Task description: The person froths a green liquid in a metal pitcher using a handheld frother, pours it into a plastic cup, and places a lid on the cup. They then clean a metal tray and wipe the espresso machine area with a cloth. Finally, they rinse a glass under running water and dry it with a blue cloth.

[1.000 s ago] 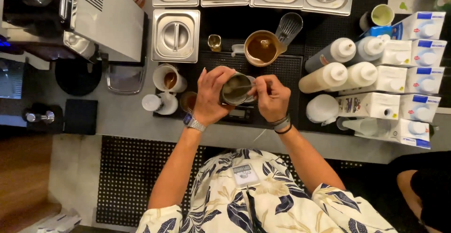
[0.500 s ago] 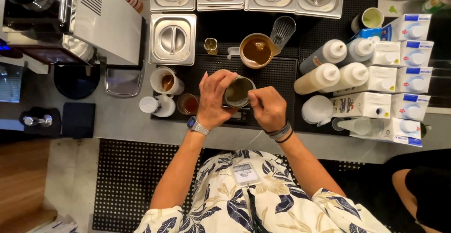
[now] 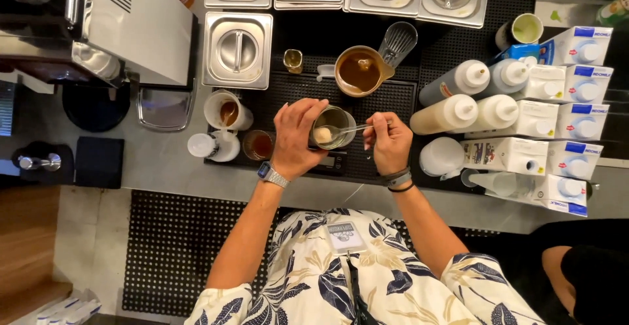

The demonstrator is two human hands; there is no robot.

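The left hand [image 3: 296, 136] wraps around a small metal cup [image 3: 332, 128], its grip closed on the cup's left wall with the thumb toward the near side. The cup stands on a small scale [image 3: 333, 162] that sits on the black rubber mat [image 3: 393, 102] of the worktop [image 3: 164, 168], near the middle of the scene. The right hand [image 3: 388, 141] is just right of the cup, its grip pinching the handle of a metal spoon [image 3: 347, 129]. The spoon reaches left across the rim, and its bowl lies inside the cup with a pale lump on it.

Just beyond the cup, toward the far side, stands a metal jug [image 3: 359, 71] filled with brown liquid, its spout pointing right. A wire whisk head [image 3: 398, 39] lies beside it on the right, and a small glass [image 3: 293, 60] of amber liquid stands to its left. Left of the left hand are a white cup [image 3: 224, 110] with brown liquid, a small glass of dark tea [image 3: 258, 145] and a white lid [image 3: 200, 145].

To the right of the hands lie four white squeeze bottles [image 3: 458, 95] on their sides, with a stack of white and blue cartons [image 3: 563, 102] further right. Lidded steel containers [image 3: 237, 50] fill the far edge. A large metal machine [image 3: 111, 23] occupies the far left corner. A wristwatch [image 3: 272, 174] is on the left wrist and dark bands [image 3: 396, 181] on the right.
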